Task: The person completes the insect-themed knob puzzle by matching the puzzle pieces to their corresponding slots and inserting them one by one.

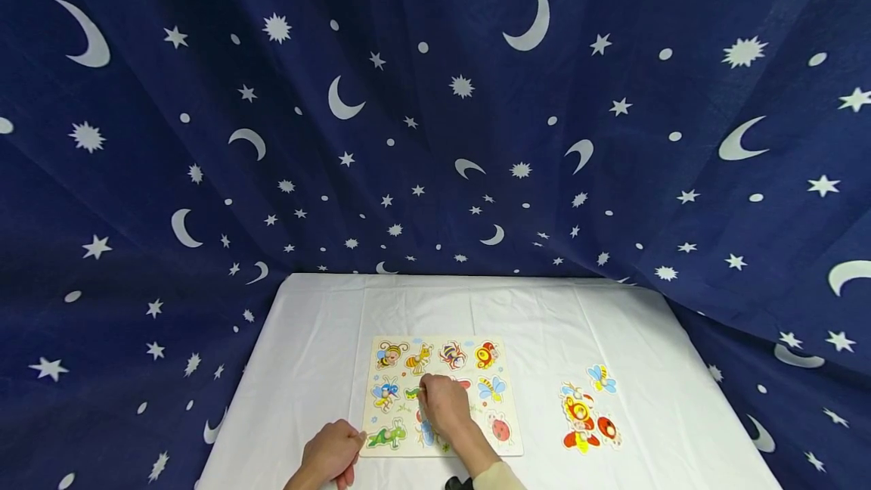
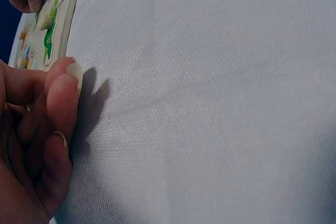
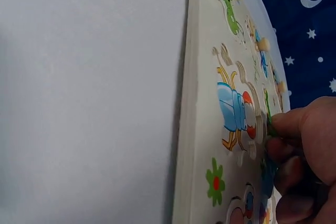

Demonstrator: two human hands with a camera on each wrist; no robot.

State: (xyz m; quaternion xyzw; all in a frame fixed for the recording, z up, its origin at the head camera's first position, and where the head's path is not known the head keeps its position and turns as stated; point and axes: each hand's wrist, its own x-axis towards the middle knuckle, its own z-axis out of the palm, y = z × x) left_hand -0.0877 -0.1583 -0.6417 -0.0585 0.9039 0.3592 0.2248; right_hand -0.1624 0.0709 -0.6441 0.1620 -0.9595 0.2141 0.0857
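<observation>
A wooden peg puzzle board [image 1: 469, 450] with printed insects lies on the white tablecloth. My right hand [image 1: 445, 407] is over its middle, thumb and finger pinching a green caterpillar puzzle piece [image 1: 411, 393] at its slot; in the right wrist view, the fingers hide most of that piece. At the board's near left corner, my left hand [image 1: 333, 448] holds the edge between curled fingers and thumb. A green grasshopper piece [image 1: 388, 435] sits in the board beside it. Close to the right hand, a recess with a printed blue beetle [image 3: 231, 106] shows no piece in it.
Several loose puzzle pieces [image 1: 581, 422] lie in an overlapping cluster on the tablecloth [image 1: 537, 324], right of the board. A bee piece [image 1: 602, 379] lies at the top of that cluster. Behind the table hangs a dark blue curtain [image 1: 422, 134] with moons and stars.
</observation>
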